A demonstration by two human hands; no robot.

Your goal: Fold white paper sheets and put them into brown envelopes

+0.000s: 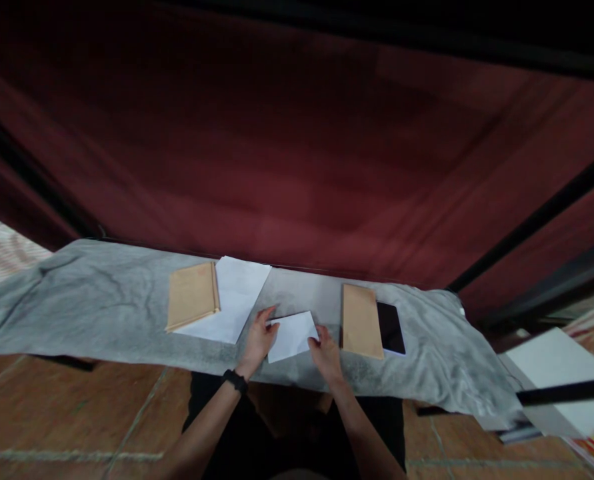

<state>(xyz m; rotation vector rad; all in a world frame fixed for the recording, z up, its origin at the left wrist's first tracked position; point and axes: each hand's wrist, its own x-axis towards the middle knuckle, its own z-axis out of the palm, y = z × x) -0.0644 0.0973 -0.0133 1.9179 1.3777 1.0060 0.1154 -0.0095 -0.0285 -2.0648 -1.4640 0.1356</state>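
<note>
A folded white sheet of paper (291, 337) lies before me on the grey cloth, slightly tilted. My left hand (261, 339) grips its left edge, thumb on top and fingers curved around the side. At the right edge, my right hand (325, 350) pinches the paper with the thumb over it. Left of my hands, brown envelopes (193, 297) lie stacked, partly covering several loose white sheets (239, 293). Just right of my right hand rests another brown envelope (361, 321), perhaps more than one.
A dark-screened phone (391, 328) lies beside the right envelope, partly under it. Grey cloth (111, 300) covers the narrow table, with a dark red fabric wall (287, 187) behind. White boards or boxes (561, 380) stand low at the right, near a black bar (567, 392).
</note>
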